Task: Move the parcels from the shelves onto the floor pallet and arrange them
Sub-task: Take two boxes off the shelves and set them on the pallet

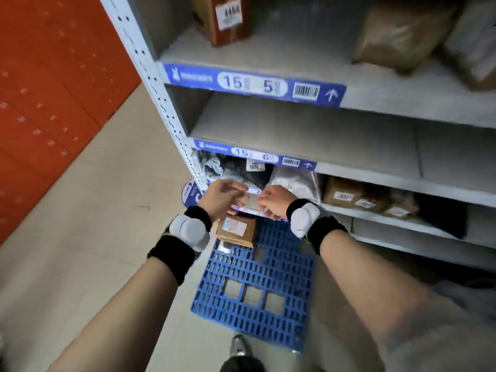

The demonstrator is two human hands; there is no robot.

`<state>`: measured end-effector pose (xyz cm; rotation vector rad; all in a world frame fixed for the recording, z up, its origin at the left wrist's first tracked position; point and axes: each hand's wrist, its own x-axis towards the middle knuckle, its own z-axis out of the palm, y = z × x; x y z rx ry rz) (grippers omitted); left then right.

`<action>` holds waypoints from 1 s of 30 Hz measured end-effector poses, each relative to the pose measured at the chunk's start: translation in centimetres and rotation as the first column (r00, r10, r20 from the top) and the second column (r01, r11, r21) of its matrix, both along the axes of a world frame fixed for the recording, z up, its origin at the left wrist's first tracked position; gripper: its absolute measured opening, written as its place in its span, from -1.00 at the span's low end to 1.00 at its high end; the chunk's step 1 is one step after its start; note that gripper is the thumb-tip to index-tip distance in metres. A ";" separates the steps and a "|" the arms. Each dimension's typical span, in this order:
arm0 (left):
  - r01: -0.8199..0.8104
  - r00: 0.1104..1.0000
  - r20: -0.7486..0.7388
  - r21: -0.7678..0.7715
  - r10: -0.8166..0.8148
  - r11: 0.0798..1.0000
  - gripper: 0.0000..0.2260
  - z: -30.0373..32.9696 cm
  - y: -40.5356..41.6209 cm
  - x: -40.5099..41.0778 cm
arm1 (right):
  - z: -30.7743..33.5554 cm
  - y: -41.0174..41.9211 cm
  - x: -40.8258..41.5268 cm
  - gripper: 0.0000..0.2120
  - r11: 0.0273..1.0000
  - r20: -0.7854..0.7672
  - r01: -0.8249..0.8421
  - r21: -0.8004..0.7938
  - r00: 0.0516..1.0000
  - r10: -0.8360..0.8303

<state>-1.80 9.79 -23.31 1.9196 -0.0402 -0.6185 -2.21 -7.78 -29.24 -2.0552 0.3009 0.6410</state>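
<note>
My left hand [222, 198] and my right hand [275, 201] both grip a small flat pale parcel [253, 200], held in the air in front of the low shelf, above the far end of the blue plastic floor pallet [255, 291]. A brown cardboard parcel [236, 230] with a white label lies on the pallet's far left corner, just below my hands. Behind my hands, on the low shelf, lie a black bag parcel [241, 170] and a clear plastic bag parcel [295, 181].
Grey metal shelving [308, 135] fills the right side; the shelf marked 15-6 is bare. Brown boxes [346, 196] sit on the low shelf, a box [222, 20] and wrapped parcels [402, 36] on the top one. An orange wall [48, 89] stands left. My shoe [239, 345] is beside the pallet's near edge.
</note>
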 end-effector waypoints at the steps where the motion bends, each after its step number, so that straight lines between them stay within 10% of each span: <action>1: 0.016 0.999 0.035 -0.002 -0.016 1.000 -0.88 3.7 0.1 0.5 | 3.9 -0.2 0.5 -0.90 1.000 0.012 0.004 0.016 1.000 -0.005; 10: 0.084 0.935 0.351 -0.078 -0.052 0.993 -0.89 28.7 4.4 3.9 | 29.3 1.2 4.0 -0.83 0.997 0.297 0.055 0.062 0.952 -0.071; 27: -0.212 0.932 0.206 -0.354 0.297 0.911 -0.60 24.0 -1.3 11.7 | 26.9 -0.1 14.4 -0.91 0.817 0.276 0.297 0.495 0.838 -0.472; 30: -0.282 0.909 0.209 -0.327 0.360 0.902 -0.58 24.1 -2.3 14.1 | 27.0 -0.2 18.0 -0.63 0.848 0.337 0.261 0.461 0.833 -0.440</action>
